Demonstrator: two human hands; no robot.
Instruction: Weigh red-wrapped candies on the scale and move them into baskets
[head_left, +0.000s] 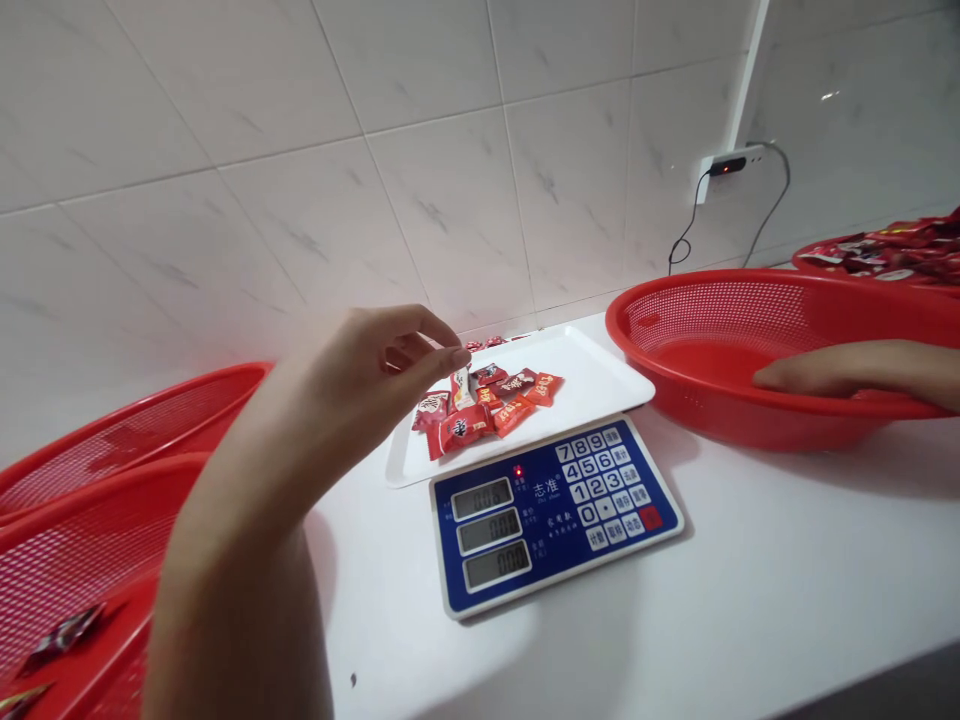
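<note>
My left hand (397, 350) hangs over the white tray (592, 375) on the scale, thumb and forefinger pinched at the top of a white-and-red wrapped candy (461, 388). Below and around it on the tray lie several red and dark-red wrapped candies (463, 428). The scale (555, 515) has a blue panel with number keys and three small displays. From the right edge my right hand (840, 372) reaches over the rim of a red plastic basket (720, 405). Its fingers look stretched out inside, partly hidden by the rim; no object shows in them.
Two red baskets (180, 480) stand at the left, the nearer holding a few wrapped candies (64, 635). Another red basket at the back right is heaped with candies (892, 250). A power strip (724, 165) with cables is on the tiled wall. A dark speck (353, 680) lies on the white table.
</note>
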